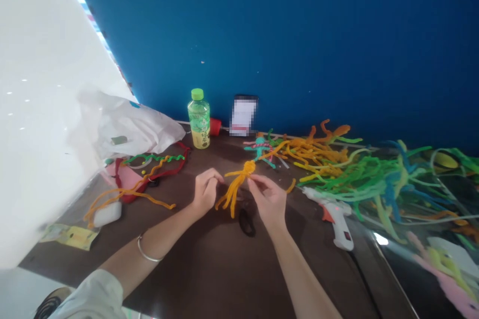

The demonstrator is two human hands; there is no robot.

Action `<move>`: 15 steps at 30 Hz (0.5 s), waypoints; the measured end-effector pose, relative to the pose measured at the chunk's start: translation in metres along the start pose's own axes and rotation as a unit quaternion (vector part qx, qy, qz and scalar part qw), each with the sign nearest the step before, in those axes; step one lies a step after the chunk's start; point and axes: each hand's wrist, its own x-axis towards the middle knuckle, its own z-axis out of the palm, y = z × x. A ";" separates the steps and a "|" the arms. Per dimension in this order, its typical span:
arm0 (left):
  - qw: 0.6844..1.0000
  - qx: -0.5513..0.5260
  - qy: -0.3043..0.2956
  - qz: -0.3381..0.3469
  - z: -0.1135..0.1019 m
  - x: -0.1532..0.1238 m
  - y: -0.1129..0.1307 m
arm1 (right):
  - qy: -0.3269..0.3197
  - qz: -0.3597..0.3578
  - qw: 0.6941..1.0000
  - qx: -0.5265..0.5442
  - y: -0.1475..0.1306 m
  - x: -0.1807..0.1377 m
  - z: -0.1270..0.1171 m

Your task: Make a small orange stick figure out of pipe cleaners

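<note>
An orange pipe-cleaner figure point(236, 185) with a coiled round head and several dangling strands hangs above the brown table. My right hand point(270, 202) pinches it just below the head, between thumb and fingers. To its left, my left hand point(205, 190) is closed with fingers curled, its fingertips beside the end of one orange strand. Whether those fingertips grip anything is too small to make out. A black loop point(246, 223) lies on the table beneath the figure.
A glue gun point(339, 217) lies right of my hands, near heaped orange pipe cleaners point(314, 147) and green ones point(352, 174). Behind stand a green-capped bottle point(199, 122) and a phone point(243, 117), near a small teal figure point(261, 147). A white plastic bag point(145, 127) is left.
</note>
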 end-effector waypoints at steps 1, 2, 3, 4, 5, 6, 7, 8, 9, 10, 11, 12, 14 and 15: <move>0.999 0.003 -0.034 -0.032 0.001 -0.001 0.000 | 0.000 -0.005 1.000 -0.002 0.000 0.000 0.000; 0.996 0.002 -0.063 -0.064 0.003 -0.002 0.000 | -0.002 -0.011 1.000 -0.003 0.001 0.000 0.000; 0.991 -0.007 -0.089 -0.095 0.004 -0.002 0.000 | -0.004 -0.015 1.000 -0.002 0.002 0.001 0.000; 0.985 -0.030 -0.114 -0.126 0.006 -0.002 0.000 | -0.007 -0.020 1.000 0.000 0.003 0.001 -0.001; 0.975 -0.066 -0.140 -0.158 0.008 -0.002 0.001 | -0.012 -0.025 1.000 0.000 0.005 0.001 -0.001; 0.961 -0.111 -0.168 -0.191 0.011 -0.002 0.002 | -0.017 -0.031 0.999 -0.002 0.006 0.002 -0.001; 0.942 -0.161 -0.195 -0.222 0.013 -0.002 0.003 | -0.023 -0.038 0.999 -0.008 0.007 0.002 -0.001; 0.921 -0.207 -0.218 -0.248 0.014 -0.001 0.004 | -0.028 -0.047 0.998 -0.018 0.008 0.002 -0.001; 0.903 -0.244 -0.233 -0.267 0.016 -0.001 0.006 | -0.034 -0.057 0.997 -0.032 0.009 0.002 -0.001; 0.891 -0.269 -0.239 -0.277 0.017 0.000 0.007 | -0.038 -0.066 0.996 -0.047 0.009 0.002 -0.001; 0.885 -0.285 -0.239 -0.280 0.017 0.000 0.007 | -0.043 -0.075 0.994 -0.062 0.009 0.001 0.000; 0.884 -0.292 -0.236 -0.279 0.018 0.001 0.008 | -0.048 -0.082 0.993 -0.075 0.009 0.001 0.000; 0.890 -0.290 -0.224 -0.270 0.018 0.001 0.008 | -0.058 -0.091 0.989 -0.096 0.009 0.000 0.001; 0.895 -0.286 -0.217 -0.265 0.018 0.001 0.007 | -0.062 -0.095 0.988 -0.102 0.008 0.000 0.002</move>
